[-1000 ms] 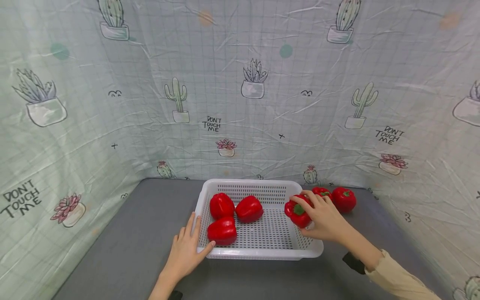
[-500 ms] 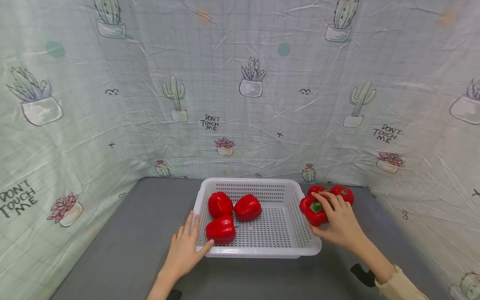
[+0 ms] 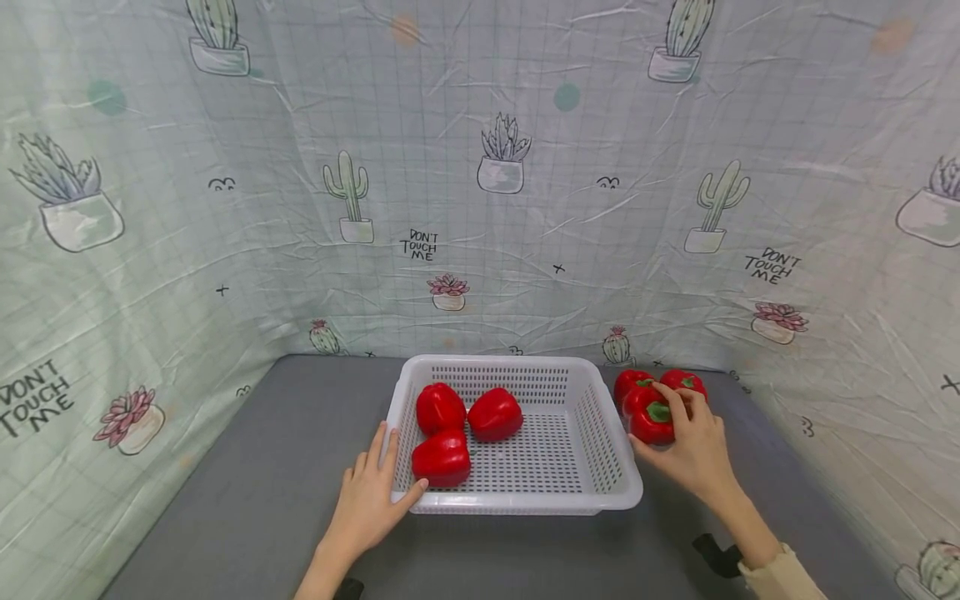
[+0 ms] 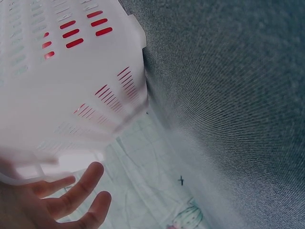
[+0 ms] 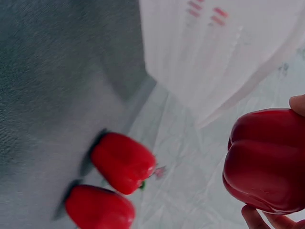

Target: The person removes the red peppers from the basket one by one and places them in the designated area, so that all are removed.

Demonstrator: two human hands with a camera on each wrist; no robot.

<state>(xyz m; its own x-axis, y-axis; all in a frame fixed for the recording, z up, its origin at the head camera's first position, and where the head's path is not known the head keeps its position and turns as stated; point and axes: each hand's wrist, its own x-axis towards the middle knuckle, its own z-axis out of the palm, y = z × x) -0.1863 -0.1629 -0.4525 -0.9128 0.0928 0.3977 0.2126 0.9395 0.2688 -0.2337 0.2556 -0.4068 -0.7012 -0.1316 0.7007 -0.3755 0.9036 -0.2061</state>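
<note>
My right hand (image 3: 697, 450) grips a red bell pepper (image 3: 649, 417) with a green stem, just outside the basket's right side. In the right wrist view the held bell pepper (image 5: 267, 162) is off the table, fingertips at its edges. Two other bell peppers stand behind it on the table, one at the left (image 3: 630, 382) and one at the right (image 3: 684, 382). My left hand (image 3: 367, 500) rests against the left rim of a white perforated plastic basket (image 3: 517, 503), fingers straight, thumb at the front rim. Three red bell peppers (image 3: 441, 458) lie in the basket's left half.
The grey table (image 3: 240, 467) extends to both sides and in front of the basket. Fabric printed with cacti (image 3: 510, 250) hangs behind and along both sides. A dark strap (image 3: 717, 556) shows at the right wrist.
My right hand has carried the bell pepper from over the basket's right side out to the right, beyond the rim. The left hand stays at the rim, and the view has shifted slightly.
</note>
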